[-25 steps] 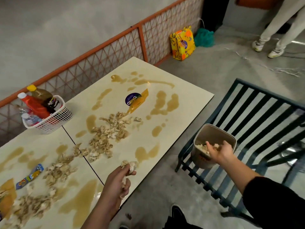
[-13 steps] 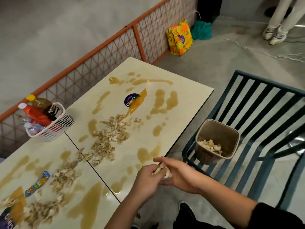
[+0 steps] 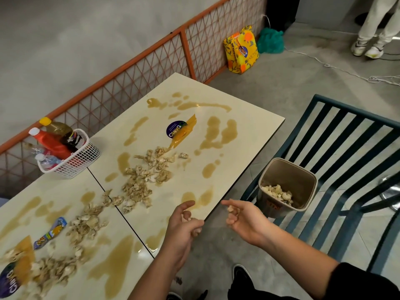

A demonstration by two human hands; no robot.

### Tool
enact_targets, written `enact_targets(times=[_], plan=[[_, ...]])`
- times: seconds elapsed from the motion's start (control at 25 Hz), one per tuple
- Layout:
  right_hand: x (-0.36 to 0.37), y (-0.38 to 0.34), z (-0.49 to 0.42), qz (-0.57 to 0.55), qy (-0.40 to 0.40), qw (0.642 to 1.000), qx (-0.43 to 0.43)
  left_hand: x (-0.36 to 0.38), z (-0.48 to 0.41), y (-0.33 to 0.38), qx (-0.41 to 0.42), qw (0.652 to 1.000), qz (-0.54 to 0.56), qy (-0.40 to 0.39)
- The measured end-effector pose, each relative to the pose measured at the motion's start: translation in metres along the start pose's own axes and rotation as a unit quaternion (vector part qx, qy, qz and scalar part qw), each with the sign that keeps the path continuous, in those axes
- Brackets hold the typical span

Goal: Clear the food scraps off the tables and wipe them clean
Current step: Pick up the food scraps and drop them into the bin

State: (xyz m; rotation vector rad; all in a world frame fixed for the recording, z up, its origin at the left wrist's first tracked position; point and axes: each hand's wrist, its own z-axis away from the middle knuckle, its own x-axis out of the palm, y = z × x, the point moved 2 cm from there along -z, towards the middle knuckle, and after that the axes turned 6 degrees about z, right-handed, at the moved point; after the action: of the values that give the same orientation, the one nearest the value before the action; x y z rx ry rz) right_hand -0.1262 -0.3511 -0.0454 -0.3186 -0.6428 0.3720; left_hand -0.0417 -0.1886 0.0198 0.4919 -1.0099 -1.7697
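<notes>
Food scraps litter the tables at ten o'clock. Left hand and right hand curl loosely round bits; release them low inside the beige bin at two o'clock, avoiding spills.

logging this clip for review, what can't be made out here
Head view: near table runs off left and bottom edges; scraps there blurred.
Head view: bin floor partly hidden by its own wall.
Head view: left hand, right hand; curled fingers hide whether they hold scraps.
</notes>
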Motion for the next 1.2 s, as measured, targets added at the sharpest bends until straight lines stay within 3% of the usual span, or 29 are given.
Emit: enact_targets(times=[0.32,0.6,0.8,0.92,1.08,1.2], plan=[[-0.034,-0.040,-0.012,-0.144,0.008,0.989,-0.023,0.002,0.003,0.001,0.015,0.985,0.173,0.019],[-0.073,-0.056,-0.031,-0.177,0.123,0.976,-0.003,0.003,0.007,-0.013,-0.010,1.000,-0.005,0.016],[-0.123,-0.068,-0.048,-0.117,0.204,0.970,0.065,-0.005,0.001,-0.024,-0.084,0.993,0.086,0.020],[-0.132,-0.082,-0.047,-0.077,0.232,0.968,0.056,-0.013,0.002,-0.027,-0.105,0.979,0.174,0.021],[-0.141,-0.105,-0.060,-0.103,0.265,0.958,0.033,-0.017,0.004,-0.019,-0.076,0.974,0.215,0.014],[-0.149,-0.123,-0.080,-0.200,0.246,0.948,0.006,-0.016,0.001,-0.014,-0.067,0.979,0.189,0.017]])
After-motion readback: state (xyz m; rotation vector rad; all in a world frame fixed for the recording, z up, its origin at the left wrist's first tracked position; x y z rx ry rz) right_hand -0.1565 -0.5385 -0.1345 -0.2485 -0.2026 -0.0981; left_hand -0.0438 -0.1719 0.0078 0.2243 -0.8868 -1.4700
